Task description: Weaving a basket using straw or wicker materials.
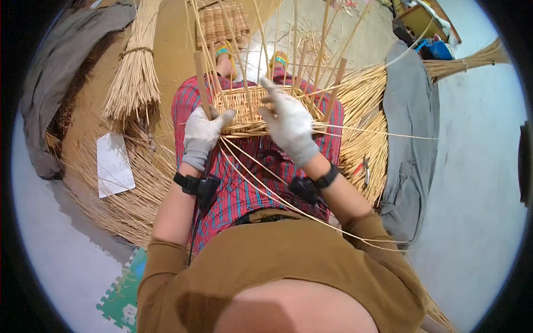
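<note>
A partly woven wicker basket (239, 105) rests across my lap, its tall thin canes standing up around the sides. Flat wooden stakes rise at its corners, among them one at the near left (201, 80). My left hand (201, 133), in a white glove, is closed on the near left corner, thumb along the rim beside that stake. Over the near right part of the basket, my gloved right hand (291, 125) is raised with its fingers apart, and I see nothing held in it. Long loose canes (261, 188) trail from the near edge toward my right arm.
Loose canes (361, 150) lie in a thick pile on my right beside grey cloth (411, 144), with red-handled pliers (365, 169) on them. To the left are a tied cane bundle (133, 72) and a white sheet (114, 164). A woven wicker piece (222, 25) lies ahead.
</note>
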`<state>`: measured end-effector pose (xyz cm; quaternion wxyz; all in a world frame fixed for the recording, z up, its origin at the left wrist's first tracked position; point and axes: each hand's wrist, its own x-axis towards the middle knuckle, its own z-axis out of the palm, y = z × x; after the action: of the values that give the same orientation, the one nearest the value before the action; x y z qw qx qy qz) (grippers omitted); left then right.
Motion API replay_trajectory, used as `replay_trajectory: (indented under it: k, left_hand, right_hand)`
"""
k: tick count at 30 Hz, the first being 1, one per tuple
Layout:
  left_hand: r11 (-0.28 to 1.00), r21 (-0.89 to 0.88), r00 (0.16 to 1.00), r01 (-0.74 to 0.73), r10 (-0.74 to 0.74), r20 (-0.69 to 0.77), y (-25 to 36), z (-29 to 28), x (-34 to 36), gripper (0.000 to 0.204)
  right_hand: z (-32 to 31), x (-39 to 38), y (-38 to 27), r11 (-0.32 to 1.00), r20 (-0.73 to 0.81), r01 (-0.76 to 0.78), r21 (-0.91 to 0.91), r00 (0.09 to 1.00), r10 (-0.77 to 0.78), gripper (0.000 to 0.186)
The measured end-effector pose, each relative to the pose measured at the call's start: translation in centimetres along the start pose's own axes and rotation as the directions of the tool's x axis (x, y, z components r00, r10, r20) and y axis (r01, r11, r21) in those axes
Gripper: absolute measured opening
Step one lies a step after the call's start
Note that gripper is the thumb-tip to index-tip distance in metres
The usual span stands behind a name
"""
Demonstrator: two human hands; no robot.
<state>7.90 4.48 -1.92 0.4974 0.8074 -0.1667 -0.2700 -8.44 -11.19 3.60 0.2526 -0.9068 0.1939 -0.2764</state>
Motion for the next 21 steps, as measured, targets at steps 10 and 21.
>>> replay_trajectory:
  k: [10, 21]
  left_hand:
    - [0.978, -0.196, 0.978, 0.071, -0.030, 0.205, 0.8, -1.9, -0.3, 0.040]
    - [0.958, -0.283, 0.967, -0.038, 0.107, 0.233, -2.0, -1.4, 0.2, 0.050]
  right_hand:
    - [2.4, 2.3, -1.3, 0.926, 0.381, -0.108, -0.361, 0.889, 0.252, 0.032]
    - [-2.8, -5.8, 2.2, 0.470, 0.481, -0.604, 0.644, 0.797, 0.365, 0.063]
